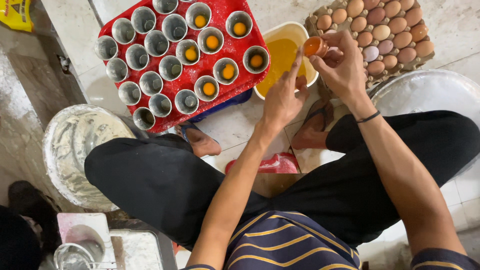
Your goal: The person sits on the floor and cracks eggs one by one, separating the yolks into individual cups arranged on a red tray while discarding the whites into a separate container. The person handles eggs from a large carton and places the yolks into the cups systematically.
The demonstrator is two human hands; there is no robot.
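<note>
Right hand (342, 65) pinching cracked eggshell half (315, 46), yolk inside, over cream tub of egg liquid (282, 55); left hand (282, 100) ungripped, forefinger up at shell rim, contact probably light. Best kept level over tub, white drained slowly, yolk unbroken. Tiled floor (235, 125): red tray (235, 10) of metal cups (150, 82), egg carton (372, 25), floury basin (80, 150).

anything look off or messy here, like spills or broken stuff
Nothing looks spilled. The one broken thing is the cracked egg shell, held over the yellow-filled tub by the right hand, with the left hand beside it. On the red tray, only some metal cups hold yolks; the rest look empty.
</note>
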